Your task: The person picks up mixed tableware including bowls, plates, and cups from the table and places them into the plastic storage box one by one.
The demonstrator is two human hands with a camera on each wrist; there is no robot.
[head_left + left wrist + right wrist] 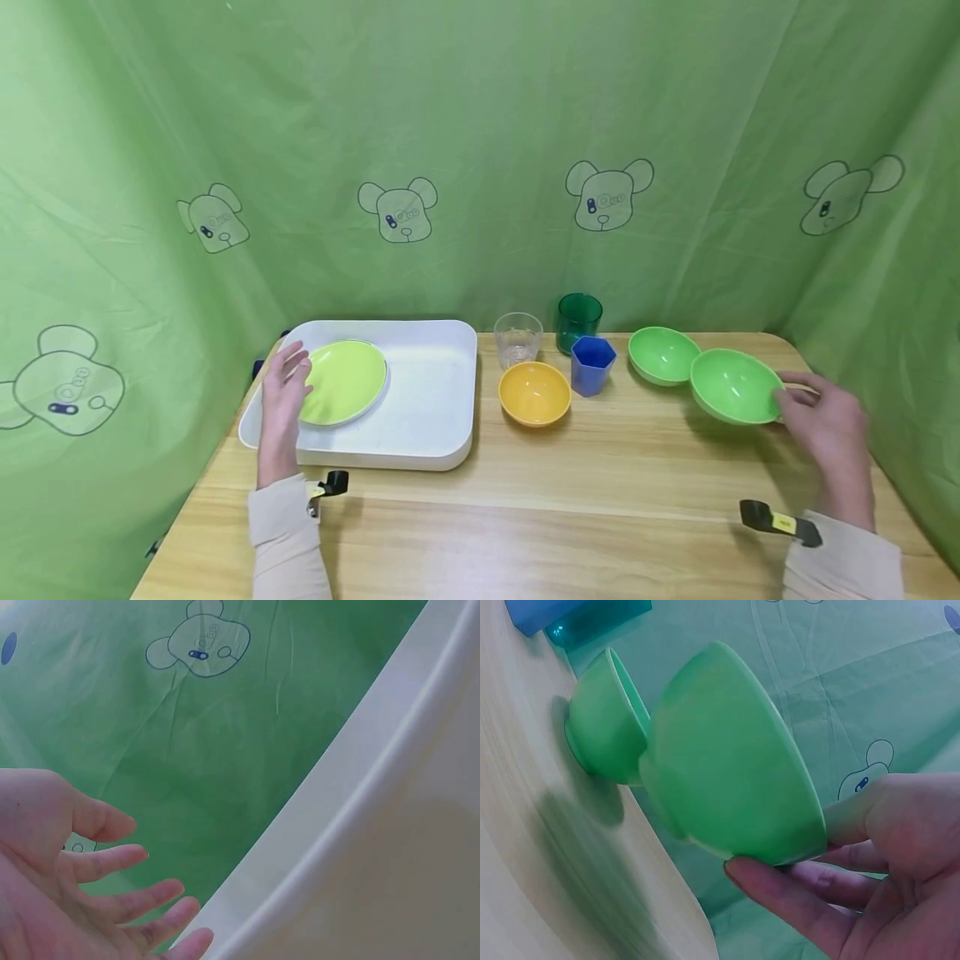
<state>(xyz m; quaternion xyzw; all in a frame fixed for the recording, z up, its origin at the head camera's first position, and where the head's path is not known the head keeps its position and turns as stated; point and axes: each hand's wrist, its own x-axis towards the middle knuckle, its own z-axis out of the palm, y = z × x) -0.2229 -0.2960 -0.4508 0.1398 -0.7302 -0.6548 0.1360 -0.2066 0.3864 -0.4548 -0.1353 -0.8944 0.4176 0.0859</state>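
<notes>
My right hand (825, 421) pinches the rim of a green bowl (733, 387) at its right side. In the right wrist view that held bowl (731, 757) is off the table, its shadow on the wood below. Just left of it, a second green bowl (663, 356) stands on the table. My left hand (283, 396) is over the left side of a white tray (431, 400), fingers spread loosely and holding nothing. Inside the tray lies a yellow-green plate (345, 383). The left wrist view shows the same hand (97, 892) beside the tray's wall (375, 772).
Between tray and bowls stand an orange bowl (535, 394), a clear glass (517, 340), a dark green cup (578, 322) and a blue hexagonal cup (592, 365). A green curtain (487, 267) encloses the back and sides of the wooden table (540, 517).
</notes>
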